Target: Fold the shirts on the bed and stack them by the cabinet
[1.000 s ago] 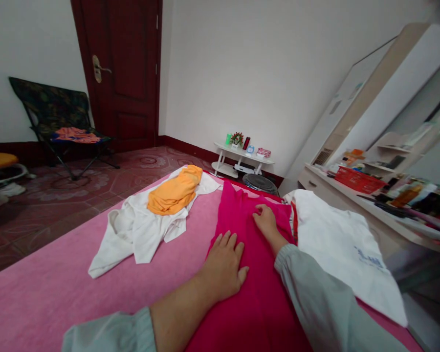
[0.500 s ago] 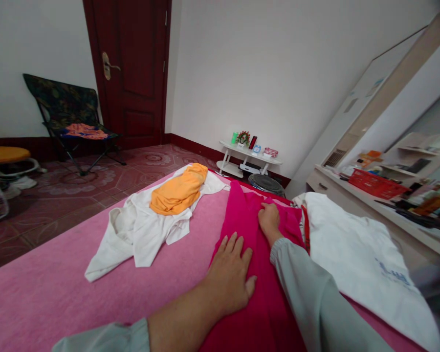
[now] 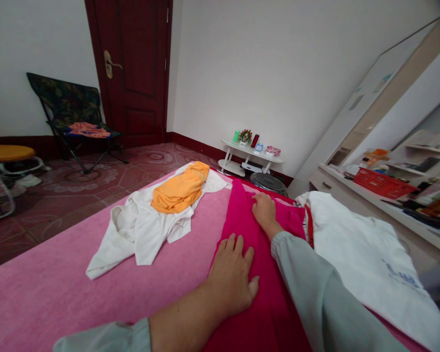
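A magenta garment (image 3: 238,210) lies lengthwise on the pink bed cover (image 3: 139,303), partly folded. My left hand (image 3: 232,274) rests flat on its left side, fingers spread. Farther along, my right hand (image 3: 264,212) has its fingers curled onto the cloth at a fold edge; the fingertips are partly hidden. Part of the garment spreads out to the right of that hand. On the left lies a crumpled white garment (image 3: 143,234) with a bunched orange garment (image 3: 181,190) on top. To the right is a white T-shirt (image 3: 355,244) with blue print.
A low white stand (image 3: 249,149) with small items is by the wall, next to a round dark lid (image 3: 267,183). At right, a dresser (image 3: 337,186) carries a red basket (image 3: 383,182). A camouflage chair (image 3: 68,105) and an orange-topped stool (image 3: 9,152) stand left.
My right hand has moved slightly left across the magenta garment, carrying the fold edge with it. My left hand stays flat in nearly the same place. The view has shifted slightly.
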Demonstrator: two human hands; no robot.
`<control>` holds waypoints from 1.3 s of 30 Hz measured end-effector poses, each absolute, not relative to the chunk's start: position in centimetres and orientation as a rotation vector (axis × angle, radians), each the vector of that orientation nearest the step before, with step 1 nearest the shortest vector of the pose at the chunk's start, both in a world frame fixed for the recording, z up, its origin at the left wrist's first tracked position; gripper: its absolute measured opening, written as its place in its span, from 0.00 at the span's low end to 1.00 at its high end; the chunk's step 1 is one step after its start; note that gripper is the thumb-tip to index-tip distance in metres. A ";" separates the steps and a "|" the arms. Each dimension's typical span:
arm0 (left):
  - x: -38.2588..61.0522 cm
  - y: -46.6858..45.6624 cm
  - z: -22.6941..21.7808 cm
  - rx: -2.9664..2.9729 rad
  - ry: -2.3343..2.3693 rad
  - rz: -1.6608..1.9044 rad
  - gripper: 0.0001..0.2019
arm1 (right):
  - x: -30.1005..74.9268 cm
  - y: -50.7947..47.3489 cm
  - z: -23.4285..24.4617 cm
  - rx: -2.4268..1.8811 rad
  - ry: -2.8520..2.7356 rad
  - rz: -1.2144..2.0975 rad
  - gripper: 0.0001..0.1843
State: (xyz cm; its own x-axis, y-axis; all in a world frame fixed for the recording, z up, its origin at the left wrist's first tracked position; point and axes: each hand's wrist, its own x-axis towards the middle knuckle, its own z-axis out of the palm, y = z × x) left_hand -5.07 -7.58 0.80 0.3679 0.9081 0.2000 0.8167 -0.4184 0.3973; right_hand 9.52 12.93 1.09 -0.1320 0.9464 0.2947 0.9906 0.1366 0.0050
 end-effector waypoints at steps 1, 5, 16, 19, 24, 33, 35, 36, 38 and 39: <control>-5.1 -7.6 0.9 2.401 1.539 0.577 0.30 | 9.3 13.1 1.0 -1.908 -2.222 -0.236 0.24; -5.2 -7.6 1.0 2.379 1.542 0.563 0.31 | 9.1 13.9 0.4 -2.044 -2.229 -0.058 0.26; -6.3 -6.0 0.8 2.200 1.659 1.019 0.17 | 10.8 6.3 0.4 -1.689 -2.148 -0.027 0.21; -7.8 -4.8 0.7 2.039 1.781 1.078 0.15 | 11.8 1.0 1.1 -1.459 -2.210 0.113 0.19; -10.1 -3.7 0.8 1.941 1.816 0.900 0.15 | 12.7 -8.7 1.4 -1.274 -2.245 0.406 0.21; -10.8 -4.2 1.5 2.145 1.715 0.709 0.18 | 13.6 -19.5 4.0 -1.078 -2.452 0.723 0.30; -10.7 -4.2 1.5 2.132 1.719 0.708 0.17 | 13.7 -20.9 5.0 -1.053 -2.504 0.740 0.27; -10.7 -4.2 1.5 2.120 1.719 0.719 0.17 | 13.6 -21.6 5.4 -1.034 -2.517 0.737 0.24; -10.7 -4.1 1.5 2.095 1.706 0.750 0.17 | 13.2 -22.6 5.9 -0.990 -2.515 0.751 0.17; -10.8 -4.1 1.5 2.081 1.701 0.763 0.17 | 12.9 -23.0 6.0 -0.962 -2.496 0.777 0.13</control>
